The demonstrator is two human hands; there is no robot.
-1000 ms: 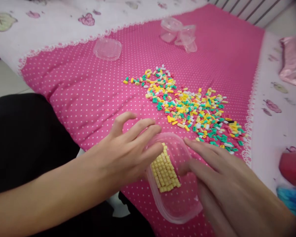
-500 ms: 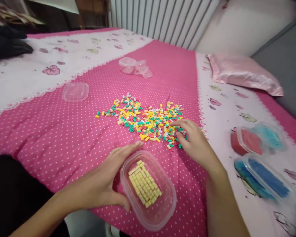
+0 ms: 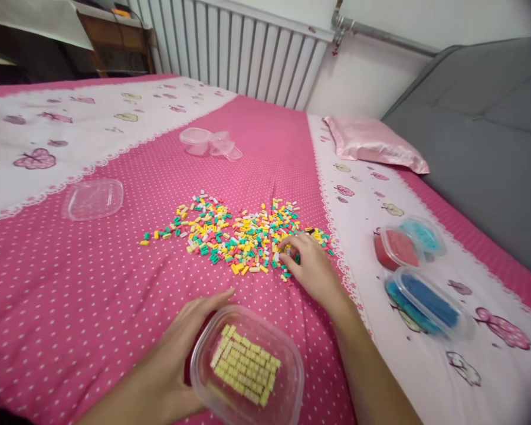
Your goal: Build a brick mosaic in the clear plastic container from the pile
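Note:
My left hand [image 3: 177, 360] grips the side of a clear plastic tub [image 3: 287, 389] near the bed's front edge. Rows of yellow bricks [image 3: 244, 364] lie packed in it. My right hand [image 3: 310, 268] reaches into the right end of a scattered pile of small yellow, green, red and white bricks [image 3: 230, 233] on the pink dotted bedspread [image 3: 92, 277]. Its fingers are curled down onto the bricks in a pinch; what they hold is too small to make out.
A clear lid [image 3: 94, 199] lies at the left. Empty clear tubs [image 3: 210, 143] stand behind the pile. At the right are tubs of red [image 3: 396, 248], light blue [image 3: 422, 235] and blue bricks [image 3: 429, 302]. A pink pillow [image 3: 374, 144], a grey headboard [image 3: 482, 147] and a radiator [image 3: 230, 50] lie beyond.
The view has tilted up and back. My right hand left the tub, reached into the brick pile and shifted left in it. My left hand keeps its hold on the tub.

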